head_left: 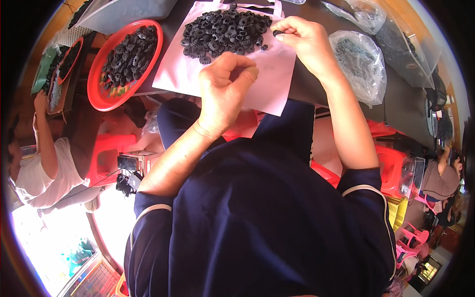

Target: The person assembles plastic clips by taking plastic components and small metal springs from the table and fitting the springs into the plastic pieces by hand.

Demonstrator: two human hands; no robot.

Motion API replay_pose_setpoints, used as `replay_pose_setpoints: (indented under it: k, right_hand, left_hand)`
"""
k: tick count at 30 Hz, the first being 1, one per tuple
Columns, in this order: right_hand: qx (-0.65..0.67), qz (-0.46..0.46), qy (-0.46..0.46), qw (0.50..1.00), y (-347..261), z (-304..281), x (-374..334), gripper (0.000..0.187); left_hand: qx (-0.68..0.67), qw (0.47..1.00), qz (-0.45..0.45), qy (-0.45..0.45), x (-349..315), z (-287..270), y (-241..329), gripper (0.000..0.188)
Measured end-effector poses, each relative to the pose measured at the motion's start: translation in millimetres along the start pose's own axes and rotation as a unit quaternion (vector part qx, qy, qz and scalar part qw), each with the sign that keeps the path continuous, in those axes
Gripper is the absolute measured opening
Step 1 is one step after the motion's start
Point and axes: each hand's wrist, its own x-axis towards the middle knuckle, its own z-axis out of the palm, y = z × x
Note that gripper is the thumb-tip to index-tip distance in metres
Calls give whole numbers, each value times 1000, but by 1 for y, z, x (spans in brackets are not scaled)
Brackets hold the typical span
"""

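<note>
A pile of small black ring-shaped plastic parts (225, 32) lies on a pink cloth bag (269, 94) spread over the dark table. My right hand (308, 44), at the pile's right side, pinches one black ring-shaped part (278, 33) between thumb and fingers. Just below the pile, above the bag, my left hand (225, 86) is closed, its thumb and forefinger tips together. Whatever may be between those fingertips is too small to tell. One loose black part (264, 47) sits slightly apart from the heap, between my two hands.
Left of the bag, a red round tray (94, 91) holds more black parts. A clear plastic bag (378, 74) of small grey-green pieces lies at right, beside a clear bin (403, 57). A grey bin (123, 15) stands at far left. People sit on both sides.
</note>
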Motion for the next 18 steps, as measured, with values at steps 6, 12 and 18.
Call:
replay_pose_setpoints:
  k: [6,12,18]
  right_hand:
    - [190,-1,23,981,-42,13,-45,26]
    - [201,27,49,978,-52,38,-70,18]
    - [-126,-135,97,978,-16,-7,-46,16]
  left_hand:
    - [-164,974,-157,-22,9,0,9,22]
    - [-335,915,-223,-15,1,-2,6,14]
    - [-270,946,-181,-15,-2,-14,4,15]
